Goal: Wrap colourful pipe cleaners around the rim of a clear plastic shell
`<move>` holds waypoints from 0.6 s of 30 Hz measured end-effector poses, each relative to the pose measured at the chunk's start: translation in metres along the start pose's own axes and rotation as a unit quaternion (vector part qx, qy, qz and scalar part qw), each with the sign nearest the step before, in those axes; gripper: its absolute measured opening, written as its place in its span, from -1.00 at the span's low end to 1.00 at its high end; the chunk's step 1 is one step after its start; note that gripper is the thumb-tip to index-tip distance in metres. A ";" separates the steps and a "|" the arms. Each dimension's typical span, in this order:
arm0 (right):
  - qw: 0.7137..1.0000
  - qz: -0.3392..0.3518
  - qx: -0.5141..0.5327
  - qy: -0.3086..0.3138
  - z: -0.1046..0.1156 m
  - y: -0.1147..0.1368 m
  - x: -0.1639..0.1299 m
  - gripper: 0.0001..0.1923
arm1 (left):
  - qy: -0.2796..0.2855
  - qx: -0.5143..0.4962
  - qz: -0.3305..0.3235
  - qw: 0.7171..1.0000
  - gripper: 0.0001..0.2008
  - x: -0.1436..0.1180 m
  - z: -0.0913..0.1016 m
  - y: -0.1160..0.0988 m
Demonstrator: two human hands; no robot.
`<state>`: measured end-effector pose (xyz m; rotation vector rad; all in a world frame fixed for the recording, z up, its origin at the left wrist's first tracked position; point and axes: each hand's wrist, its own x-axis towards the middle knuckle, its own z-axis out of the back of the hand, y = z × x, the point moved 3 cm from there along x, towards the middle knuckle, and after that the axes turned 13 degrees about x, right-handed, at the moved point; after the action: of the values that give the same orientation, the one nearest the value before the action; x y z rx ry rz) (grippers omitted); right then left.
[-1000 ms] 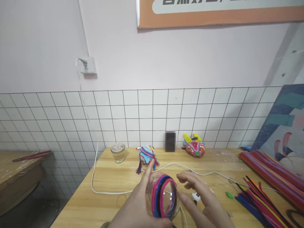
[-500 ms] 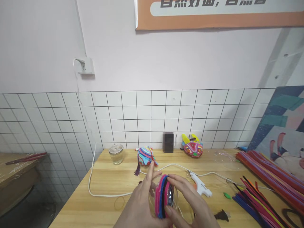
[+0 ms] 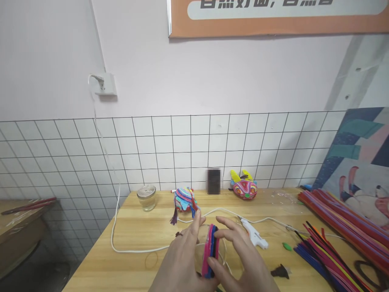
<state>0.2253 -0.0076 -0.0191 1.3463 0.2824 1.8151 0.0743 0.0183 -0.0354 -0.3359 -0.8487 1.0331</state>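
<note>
Between my hands, near the table's front edge, is a clear ball wrapped with a band of pink, blue and black pipe cleaners (image 3: 210, 252). My left hand (image 3: 182, 259) grips the ball from the left, its index finger stretched up along the side. From the right, my right hand (image 3: 243, 255) presses its thumb and fingertips against the band near the black strip. A white glue gun (image 3: 254, 234) lies just beyond my right hand. Behind my left hand sits a striped pipe-cleaner figure (image 3: 184, 198) with tassels.
A glass jar (image 3: 147, 198) stands at the back left. Against the tiled wall are a dark blurred panel (image 3: 214, 181) and a yellow-eared figure (image 3: 244, 188). A white cord (image 3: 142, 251) loops across the table. Loose pipe cleaners (image 3: 322, 255), scissors (image 3: 369, 273) and a black plug (image 3: 281, 271) lie right.
The ball has turned, so the band now shows more edge-on and narrower. My right fingers have spread a little, and the view has shifted slightly right.
</note>
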 end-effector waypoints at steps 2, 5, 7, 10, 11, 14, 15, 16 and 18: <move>0.996 0.065 -0.050 0.016 0.001 0.003 0.002 -0.83 | -0.010 0.047 -0.051 0.998 0.03 -0.001 -0.005 0.004; 0.983 0.145 -0.105 0.037 0.004 0.005 0.005 -0.87 | -0.027 0.112 -0.107 0.988 0.06 0.000 -0.005 0.004; 0.978 0.167 -0.118 0.037 0.006 0.005 0.006 -0.88 | -0.004 0.146 -0.115 0.983 0.03 0.003 -0.002 -0.002; 0.965 0.205 -0.147 0.064 0.003 0.006 0.009 -0.86 | 0.082 0.176 -0.073 0.978 -0.08 0.009 0.002 -0.010; 0.960 0.218 -0.160 0.070 0.002 0.007 0.009 -0.86 | 0.101 0.179 -0.053 0.977 -0.11 0.010 0.003 -0.011; 0.957 0.229 -0.165 0.064 0.001 0.008 0.012 -0.82 | 0.137 0.160 -0.005 0.978 -0.09 0.010 0.003 -0.009; 0.964 0.215 -0.147 0.058 0.002 0.006 0.012 -0.81 | 0.142 0.143 0.007 0.979 -0.05 0.010 0.003 -0.007; 0.973 0.189 -0.122 0.052 0.003 0.003 0.013 -0.80 | 0.142 0.122 0.020 0.982 -0.01 0.009 0.004 -0.004; 0.991 0.110 -0.066 0.035 0.007 -0.008 0.015 -0.81 | 0.133 0.062 0.048 0.988 0.07 0.010 0.008 0.001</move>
<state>0.2341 0.0059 -0.0113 1.2634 0.0507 2.0282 0.0699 0.0263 -0.0266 -0.4010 -0.5296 1.0965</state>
